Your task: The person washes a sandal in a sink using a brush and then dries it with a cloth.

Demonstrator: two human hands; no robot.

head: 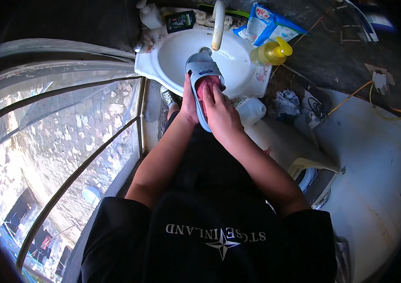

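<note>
A grey slide sandal point(203, 67) is held over the front of a white washbasin point(172, 56), its toe end towards the drain. My left hand point(189, 102) grips the sandal along its left edge. With its fingers bent, my right hand point(220, 106) presses a pinkish-red cloth point(204, 86) against the inside of the sandal, just behind the strap. The tap point(218, 32) points down over the bowl, a little beyond the toe. Part of the footbed is hidden by the cloth and my right fingers.
A yellow pump bottle point(273, 53) stands on the basin's right rim, near a blue-and-white packet point(264, 24). At the back left are a white pump bottle point(150, 15) and a dark packet point(181, 22). A white plastic container point(251, 111) lies right of my hands; a mesh window point(80, 134) is at left.
</note>
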